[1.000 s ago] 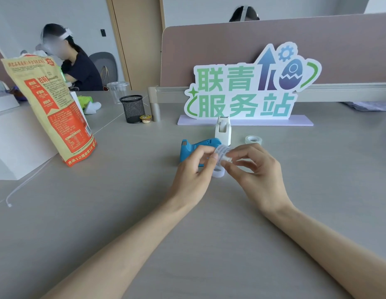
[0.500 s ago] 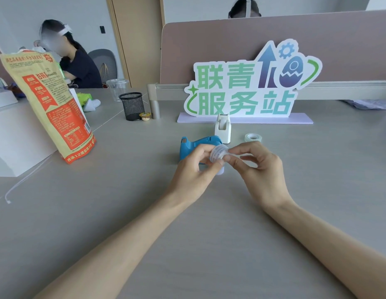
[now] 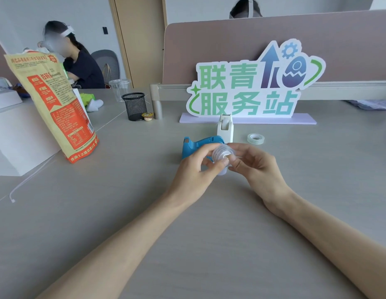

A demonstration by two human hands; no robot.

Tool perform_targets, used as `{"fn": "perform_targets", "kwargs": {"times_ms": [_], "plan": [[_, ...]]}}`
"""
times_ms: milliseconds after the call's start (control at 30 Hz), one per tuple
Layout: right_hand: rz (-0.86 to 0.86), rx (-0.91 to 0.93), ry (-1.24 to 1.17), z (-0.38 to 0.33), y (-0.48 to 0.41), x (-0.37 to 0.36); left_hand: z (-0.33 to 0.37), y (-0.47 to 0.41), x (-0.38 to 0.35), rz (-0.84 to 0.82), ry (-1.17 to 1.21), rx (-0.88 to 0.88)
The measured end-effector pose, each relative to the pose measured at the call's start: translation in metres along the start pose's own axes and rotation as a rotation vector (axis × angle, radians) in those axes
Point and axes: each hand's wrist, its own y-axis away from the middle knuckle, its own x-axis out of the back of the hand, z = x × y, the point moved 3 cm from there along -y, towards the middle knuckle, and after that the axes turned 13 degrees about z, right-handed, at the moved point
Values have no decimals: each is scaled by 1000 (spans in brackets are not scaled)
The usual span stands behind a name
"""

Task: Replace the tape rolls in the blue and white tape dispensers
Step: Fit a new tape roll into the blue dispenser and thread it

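Both hands pinch one tape roll (image 3: 221, 152) above the counter (image 3: 144, 212): left hand (image 3: 194, 175) and right hand (image 3: 255, 167) grip it together. Behind them sit the blue dispenser (image 3: 194, 145), the white dispenser (image 3: 225, 127) and a spare roll (image 3: 255, 138).

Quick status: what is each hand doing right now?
Left hand: closed on the small clear tape roll.
Right hand: fingertips pinching the same roll from the other side.
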Motion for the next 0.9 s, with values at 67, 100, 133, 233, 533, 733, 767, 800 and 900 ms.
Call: {"fn": "perform_targets", "kwargs": {"times_ms": [67,100,133,233,533,733,767,800,900], "plan": [[-2,-46,-53,2,-1,1,-1,0,0,-29,-21,-13],[-9,-69,-80,3,-1,1,-1,0,0,-31,-47,-29],[-15,-92,-104,3,-1,1,-1,0,0,-26,-72,-48],[-32,-161,-186,2,-1,0,-2,0,0,11,-107,-98],[-25,-326,-306,-1,0,0,-1,-3,9,191,-172,-277],[-22,-326,-290,-1,0,-1,-4,-4,8,138,-209,-269],[-26,-322,-286,-2,0,-2,-3,-3,8,135,-217,-264],[-31,-318,-277,-2,0,-2,-3,-3,8,137,-219,-249],[-13,-288,-207,-1,1,-4,-5,-4,7,131,-150,-132]]}}
